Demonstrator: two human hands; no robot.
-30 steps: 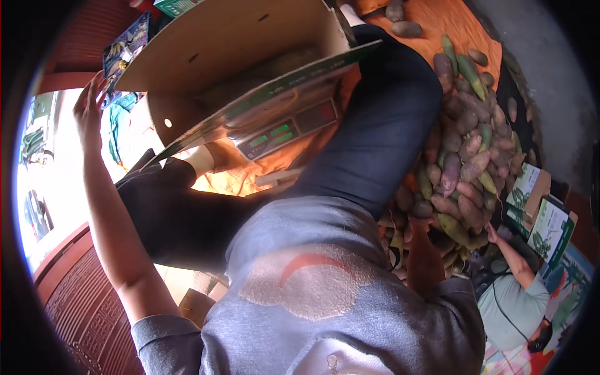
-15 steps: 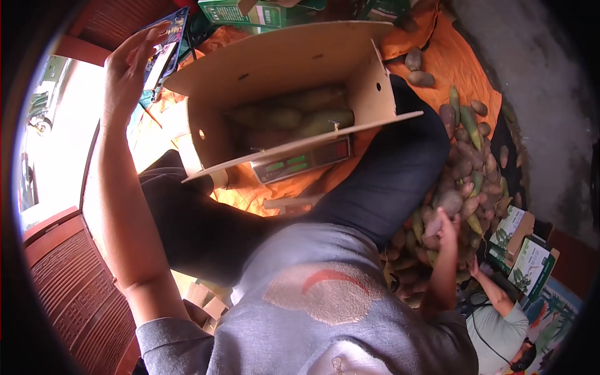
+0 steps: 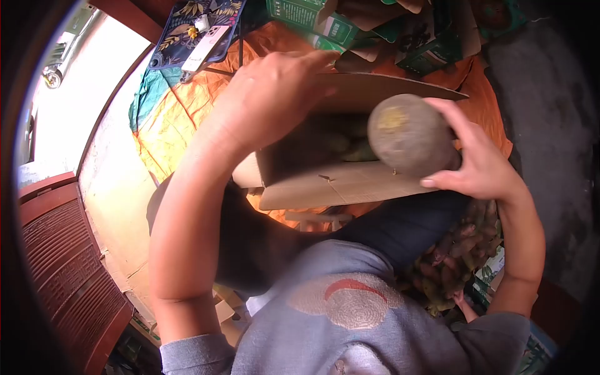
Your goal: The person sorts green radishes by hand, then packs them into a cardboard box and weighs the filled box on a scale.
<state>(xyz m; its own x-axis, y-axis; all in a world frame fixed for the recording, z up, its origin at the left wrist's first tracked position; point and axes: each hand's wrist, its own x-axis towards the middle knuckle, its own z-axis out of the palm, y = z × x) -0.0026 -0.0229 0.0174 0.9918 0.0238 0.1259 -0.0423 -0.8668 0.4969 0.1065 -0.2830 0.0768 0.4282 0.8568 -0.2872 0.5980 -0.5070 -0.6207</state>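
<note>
In my right hand point(image 3: 478, 156) is a large, round, grey-brown root vegetable point(image 3: 409, 134) with a yellowish patch on its end. Thumb and fingers grip its right side, above the right part of an open cardboard box point(image 3: 356, 181). Long greenish root vegetables point(image 3: 359, 152) lie in the shadow inside that box. My left hand point(image 3: 275, 94) reaches over the box's left side, palm down, fingers stretched out and apart from the thumb, with nothing visible in it. It hides part of the box's far wall.
Beside my leg lies a heap of reddish-brown root vegetables point(image 3: 447, 265), where another person's hand point(image 3: 461, 301) reaches in. Green printed cartons point(image 3: 312, 22) stand beyond the box. A phone point(image 3: 206, 47) rests on a patterned surface at the upper left. Orange sheeting point(image 3: 494, 112) covers the ground.
My right hand has come up from the heap to over the box, bringing the root vegetable. My left hand has moved right, over the box. The view has shifted.
</note>
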